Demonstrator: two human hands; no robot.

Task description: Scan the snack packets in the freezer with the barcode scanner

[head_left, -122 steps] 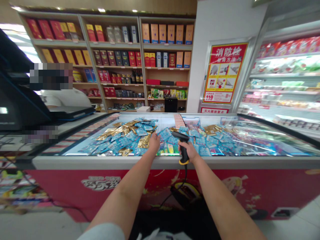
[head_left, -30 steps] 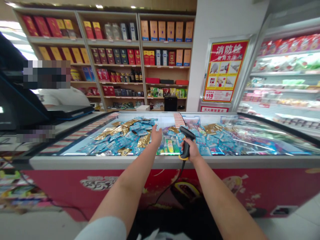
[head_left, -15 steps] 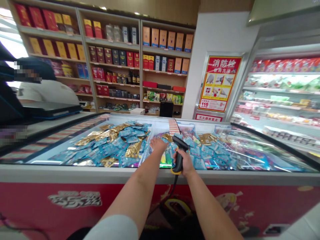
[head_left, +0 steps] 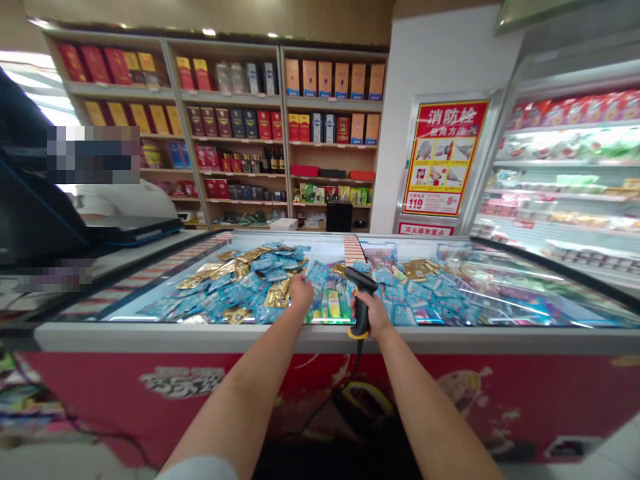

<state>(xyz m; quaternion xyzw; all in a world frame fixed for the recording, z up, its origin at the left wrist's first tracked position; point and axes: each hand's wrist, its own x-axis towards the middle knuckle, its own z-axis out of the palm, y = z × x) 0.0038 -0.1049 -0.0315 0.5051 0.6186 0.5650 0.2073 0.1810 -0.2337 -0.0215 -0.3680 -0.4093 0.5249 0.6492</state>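
My right hand [head_left: 373, 313] is wrapped around the grip of a black barcode scanner [head_left: 362, 283] with a yellow butt, its cable hanging down the freezer front. Pinched in my left hand [head_left: 301, 293] is a small blue packet [head_left: 317, 274], held up just left of the scanner's head. Both hands are over the front edge of a chest freezer [head_left: 200, 335]. A heap of blue and gold packets [head_left: 235, 287] lies to the left of my left hand. More blue packets [head_left: 440, 290] are right of the scanner, and green-and-yellow packets [head_left: 333, 303] lie between my hands.
A person in a white top [head_left: 125, 199] is behind the counter at left, beside a dark checkout screen [head_left: 35, 187]. Shelves of boxed goods [head_left: 240, 123] line the back wall. A red fire-hydrant sign [head_left: 445, 157] and a chilled display [head_left: 575, 193] are at right.
My left hand has closed on a blue packet and lifted it beside the scanner. The scanner stays in my right hand. The view has shifted slightly.
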